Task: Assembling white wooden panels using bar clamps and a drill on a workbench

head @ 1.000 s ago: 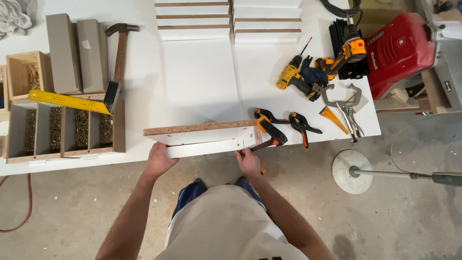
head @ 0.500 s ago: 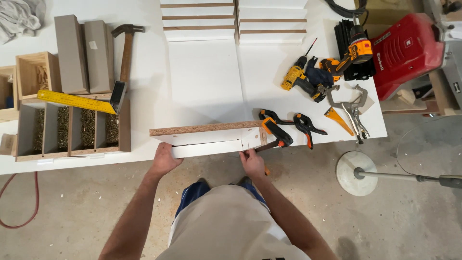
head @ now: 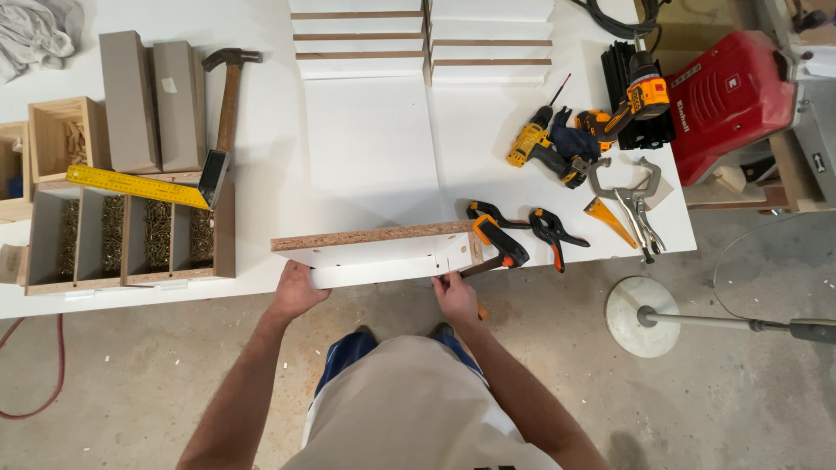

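A white chipboard panel stands on its long edge at the front edge of the white workbench, its raw brown edge facing up. My left hand grips the panel's lower left corner. My right hand holds the panel's lower right end, right by the bar of an orange and black clamp fixed on that end.
Spring clamps, locking pliers and two yellow drills lie to the right. A hammer, yellow square and wooden boxes of screws sit left. White boards are stacked behind. A red machine and a lamp base stand right.
The hands and panel keep the same grip and place. Only the view has shifted slightly.
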